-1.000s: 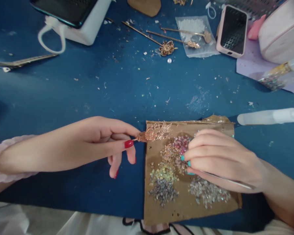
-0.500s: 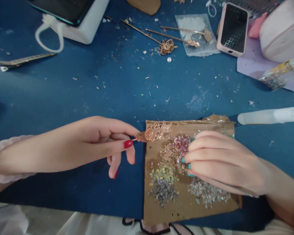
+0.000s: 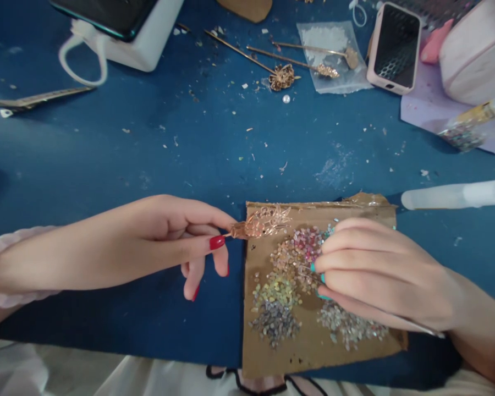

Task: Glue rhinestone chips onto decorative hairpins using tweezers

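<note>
Between thumb and index finger, my left hand [image 3: 160, 245] pinches the stem of a copper-coloured wire ornament [image 3: 262, 223], whose openwork end reaches over the left edge of a cardboard piece [image 3: 268, 360]. My right hand [image 3: 379, 269] is closed on slim metal tweezers [image 3: 421, 328]; their tips point into the small stones and their back end shows under the palm. Pink stones [image 3: 307, 242], yellow-green stones [image 3: 280, 291], dark grey stones [image 3: 275, 323] and clear stones [image 3: 350, 324] lie in piles on the cardboard.
A white glue bottle [image 3: 454, 195] lies right of the cardboard. Farther back are gold hairpins [image 3: 281, 77], a plastic bag [image 3: 325, 41], a pink-cased device [image 3: 395, 47], a pearl [image 3: 286, 99], other tweezers [image 3: 37, 102] and a phone on a white box [image 3: 148, 49].
My right hand has shifted slightly to the right, and more of the tweezers shows at both ends. My left hand holds the ornament in nearly the same place.
</note>
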The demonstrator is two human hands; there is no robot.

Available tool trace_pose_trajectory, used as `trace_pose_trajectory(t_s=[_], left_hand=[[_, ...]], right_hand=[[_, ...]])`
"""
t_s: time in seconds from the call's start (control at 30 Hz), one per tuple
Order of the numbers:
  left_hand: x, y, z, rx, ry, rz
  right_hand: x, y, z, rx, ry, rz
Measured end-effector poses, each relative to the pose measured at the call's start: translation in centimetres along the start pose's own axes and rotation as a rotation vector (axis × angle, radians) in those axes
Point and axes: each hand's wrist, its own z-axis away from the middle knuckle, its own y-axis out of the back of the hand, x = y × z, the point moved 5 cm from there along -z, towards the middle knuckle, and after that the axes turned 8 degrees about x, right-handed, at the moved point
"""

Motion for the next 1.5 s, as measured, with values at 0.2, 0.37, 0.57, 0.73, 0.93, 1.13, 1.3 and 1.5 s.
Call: trace_pose_trajectory(t_s=[0.2,0.37,0.57,0.73,0.93,1.13,1.3,1.5], left_hand=[[0.0,0.1,0.1,-0.004,-0.008,-0.012],[0.0,0.0,0.2,0.0,-0.005,0.009],[0.0,0.0,0.1,-0.004,-0.004,-0.034],[0.0,0.1,0.2,0.0,-0.003,-0.02],[0.0,0.2,0.1,0.009,-0.001,-0.025],[-0.1,0.3,0.2,0.0,-0.014,-0.019],[0.0,0.2,0.3,-0.006,-0.006,-0.032],[0.2,0.1,0.2,0.007,0.003,-0.051]], right_hand=[[-0.2,-0.1,-0.1,0.013,0.017,0.019],[-0.1,-0.1,-0.1,0.017,0.003,0.01],[-0.2,0.1,-0.2,0.015,-0.039,-0.017],[0.1,0.1,-0.1,0.015,-0.05,-0.018],[0.9,0.1,0.3,0.027,-0.072,-0.033],[1.1,0.0,0.1,0.046,-0.096,-0.047],[1.2,-0.1,0.0,0.049,-0.1,-0.068],[1.0,-0.1,0.0,0.044,-0.096,-0.072]])
